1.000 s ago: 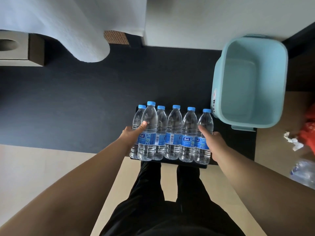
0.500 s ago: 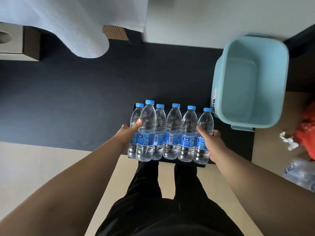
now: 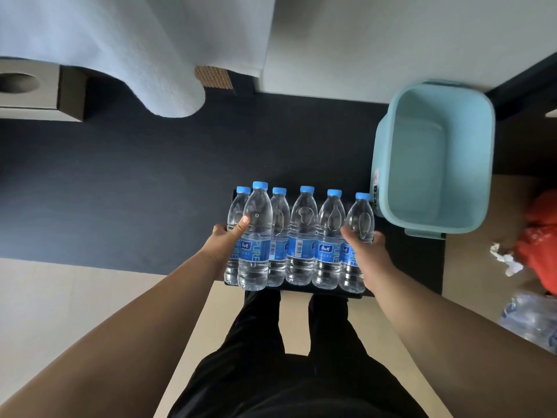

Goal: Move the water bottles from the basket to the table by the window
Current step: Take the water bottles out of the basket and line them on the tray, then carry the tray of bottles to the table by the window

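Several clear water bottles (image 3: 301,236) with blue caps and blue labels stand upright in a tight row on a small black table (image 3: 404,267). My left hand (image 3: 224,241) grips the left end of the row, thumb lying on the second bottle's front. My right hand (image 3: 364,245) grips the rightmost bottle (image 3: 360,218), fingers curled round its far side. A light blue plastic basket (image 3: 391,146) with nothing inside stands just right of the row.
A dark carpet (image 3: 135,182) spreads beyond the table. A white curtain (image 3: 135,49) hangs at the upper left beside a box-like stand (image 3: 36,95). Crumpled paper (image 3: 506,257), an orange bag (image 3: 539,245) and a plastic bottle pack (image 3: 530,318) lie at the right. My legs show below.
The view has shifted slightly; both hands stay at the ends of the bottle row. The right hand's fingers now show a little further round the end bottle.
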`<state>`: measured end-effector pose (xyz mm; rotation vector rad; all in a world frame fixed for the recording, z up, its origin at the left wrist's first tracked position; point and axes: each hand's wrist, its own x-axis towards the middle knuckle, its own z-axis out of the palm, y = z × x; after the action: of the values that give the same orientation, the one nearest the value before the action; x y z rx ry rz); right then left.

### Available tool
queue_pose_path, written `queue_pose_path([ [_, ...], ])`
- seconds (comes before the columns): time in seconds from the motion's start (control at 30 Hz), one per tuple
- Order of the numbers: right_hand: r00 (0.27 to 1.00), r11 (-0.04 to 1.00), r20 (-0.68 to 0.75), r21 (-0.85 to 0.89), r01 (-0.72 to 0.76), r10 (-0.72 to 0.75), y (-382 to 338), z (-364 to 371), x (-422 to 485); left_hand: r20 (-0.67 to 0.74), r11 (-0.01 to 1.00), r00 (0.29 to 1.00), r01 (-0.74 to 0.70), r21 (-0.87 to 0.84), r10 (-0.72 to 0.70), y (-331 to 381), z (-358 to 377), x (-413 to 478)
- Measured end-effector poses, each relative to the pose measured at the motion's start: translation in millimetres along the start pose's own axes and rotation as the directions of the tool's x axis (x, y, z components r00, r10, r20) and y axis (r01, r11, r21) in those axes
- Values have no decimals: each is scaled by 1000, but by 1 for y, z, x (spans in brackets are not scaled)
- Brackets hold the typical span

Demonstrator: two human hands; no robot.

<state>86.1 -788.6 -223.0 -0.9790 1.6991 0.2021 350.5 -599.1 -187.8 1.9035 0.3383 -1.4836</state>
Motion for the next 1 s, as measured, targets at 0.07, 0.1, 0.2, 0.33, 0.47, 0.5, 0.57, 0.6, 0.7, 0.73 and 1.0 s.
queue_pose_path([
  [0.07,999,1000,-15,-13,28,-28,-4,2,-6,-22,999,999,-29,25,30,2,-1,-6],
  [0.1,999,999,-28,-18,43,-43,-7,4,-9,-39,998,998,-44,34,45,3,-2,-10],
  [0.2,995,996,-43,-4,87,-88,-14,7,-23,-99,994,989,-103,49,107,5,-6,-21],
  [0.33,985,987,-63,10,159,-158,-24,11,-46,-157,979,967,-192,75,201,11,-12,-40],
  [0.47,967,973,-106,-13,230,-231,-35,15,-73,-202,950,934,-262,171,294,21,-24,-57],
  [0.5,961,968,-117,-23,250,-251,-37,16,-79,-211,945,928,-273,182,308,23,-28,-59],
  [0.57,947,957,-138,-64,283,-290,-43,18,-94,-217,934,915,-300,196,340,28,-36,-66],
  [0.6,940,950,-149,-94,297,-308,-45,19,-101,-216,928,910,-314,198,354,31,-40,-71],
  [0.7,917,929,-179,-168,329,-357,-52,23,-124,-226,921,899,-335,198,376,40,-54,-90],
  [0.73,911,922,-177,-181,342,-373,-54,23,-132,-232,920,895,-339,199,380,42,-58,-97],
  [1.0,863,871,-170,-231,434,-476,-74,15,-177,-245,908,876,-383,171,416,47,-79,-156],
])
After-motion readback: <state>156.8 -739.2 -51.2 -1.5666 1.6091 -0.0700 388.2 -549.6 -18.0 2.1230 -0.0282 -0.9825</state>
